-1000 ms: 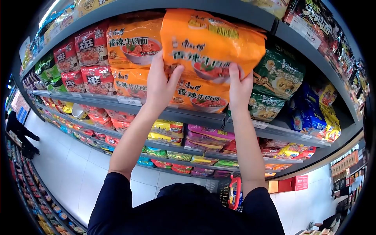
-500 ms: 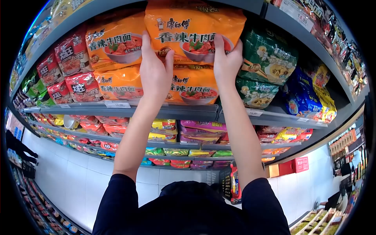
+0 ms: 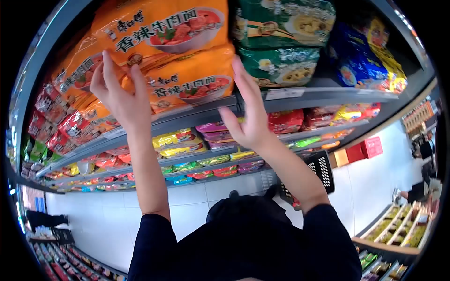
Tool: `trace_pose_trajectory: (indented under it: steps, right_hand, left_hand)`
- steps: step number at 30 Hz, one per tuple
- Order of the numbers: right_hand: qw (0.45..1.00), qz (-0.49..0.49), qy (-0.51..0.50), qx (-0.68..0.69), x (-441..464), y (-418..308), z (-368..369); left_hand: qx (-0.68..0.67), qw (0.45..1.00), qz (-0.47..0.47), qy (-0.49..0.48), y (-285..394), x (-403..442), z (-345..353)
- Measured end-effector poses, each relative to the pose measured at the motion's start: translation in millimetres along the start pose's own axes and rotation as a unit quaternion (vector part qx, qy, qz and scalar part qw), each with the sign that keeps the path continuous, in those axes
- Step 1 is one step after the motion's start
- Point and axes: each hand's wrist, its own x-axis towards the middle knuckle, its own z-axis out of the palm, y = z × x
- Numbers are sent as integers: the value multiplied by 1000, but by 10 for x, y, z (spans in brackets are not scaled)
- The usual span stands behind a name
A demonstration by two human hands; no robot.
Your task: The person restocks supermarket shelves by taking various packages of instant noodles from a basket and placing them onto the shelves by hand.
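Upper orange pack [image 3: 164, 28] seated on its stack, no grip closed

Shelf [image 3: 347, 96] contents, my side: the upper orange pack, a full bag printed with a bowl of beef noodles, lay on the lower orange pack [image 3: 190, 82], directly in front of me. More orange packs [image 3: 82, 75] sat just to the left, with red packs [image 3: 77, 126] beyond them. To the right, two green packs [image 3: 286, 21] were stacked one on the other, and a blue and yellow pack [image 3: 361, 65] leaned near the shelf end.

Left hand [image 3: 123, 91]: fingers spread and bent, thumb apart, by the lower left corner of the upper orange pack. Contact could not be told. Right hand [image 3: 248, 114]: fingers extended, thumb out, fingertips at the right edge of the lower orange pack; touching or only beside it, I could not tell. Neither hand was gripping anything.

Other containers: the tier below held yellow packs [image 3: 180, 143] and purple packs [image 3: 213, 136]. A black basket [image 3: 321, 171] stood behind my right forearm, its contents hidden. Farther right, a wooden display tray [image 3: 389, 246] carried goods in slatted rows.
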Motion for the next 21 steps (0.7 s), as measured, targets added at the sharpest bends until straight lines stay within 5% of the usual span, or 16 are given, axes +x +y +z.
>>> trace_pose_trajectory:
  steps: [7, 10, 14, 15, 16, 17, 18, 20, 21]
  right_hand:
    - [971, 217, -91, -46, -1836, -17, -581]
    - [947, 286, -90, -112, -2424, -84, -873]
    - [877, 424, -25, -224, -3476, 18, -1480]
    - [846, 474, -13, -246, -3777, -5, -1663]
    - [814, 519, 0, -263, -4101, -31, -1851]
    - [752, 605, 24, -261, -4559, -72, -1991]
    - [686, 682, 50, -250, -4951, -136, -2115]
    - [522, 828, 57, -196, -5234, -338, -2357]
    - [498, 838, -15, -220, -5738, -382, -2471]
  left_hand:
    - [-4, 999, -6, -36, -144, 67, 142]
    - [139, 981, 131, -18, -389, 154, 255]
    - [175, 964, 197, -22, -566, 214, 259]
    - [213, 971, 96, -41, -309, 95, 184]
    - [202, 965, 167, 27, -163, 21, 162]
    - [57, 994, 73, 57, -293, -156, 199]
    - [152, 963, 208, 83, 118, -239, 167]
    - [-111, 990, 87, 12, 537, -839, 292]
    - [-171, 978, 67, -97, 846, -1186, 371]
